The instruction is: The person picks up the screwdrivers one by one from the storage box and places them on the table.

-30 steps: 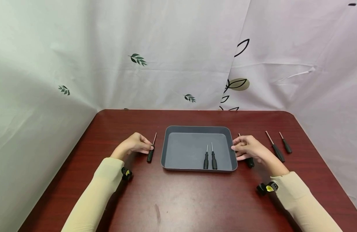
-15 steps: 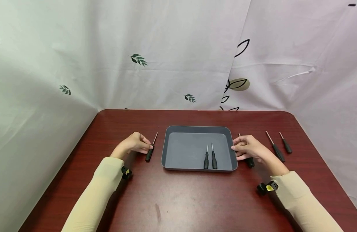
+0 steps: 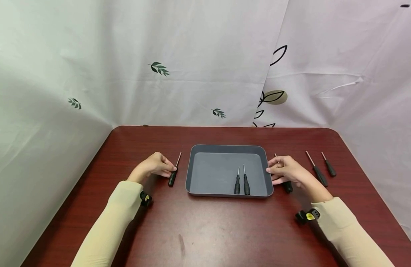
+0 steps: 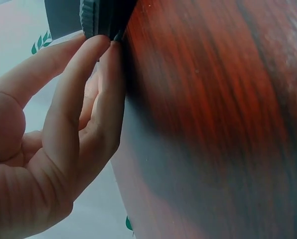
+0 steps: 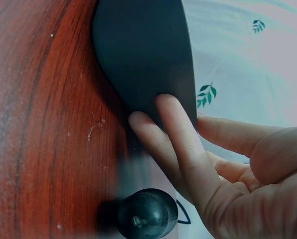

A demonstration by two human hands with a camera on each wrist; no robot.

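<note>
In the head view my left hand pinches a black-handled screwdriver left of the tray, its shaft pointing away from me. The left wrist view shows thumb and fingertips at the ribbed handle, close over the tabletop. My right hand grips the right wall of a shallow grey tray. From the right wrist view, two fingers press the tray's outer wall while the thumb sits at its rim. Two small screwdrivers, one beside the other, lie inside the tray's right half.
Partly hidden under my right hand is a thicker screwdriver; its rounded handle end shows in the right wrist view. Farther right lie a long screwdriver and a shorter one. White patterned cloth hangs around the reddish-brown table.
The screwdriver at my left fingertips has turned slightly, its handle end shifting a little left and its ribs now showing. My right hand and the tray have kept their place.
</note>
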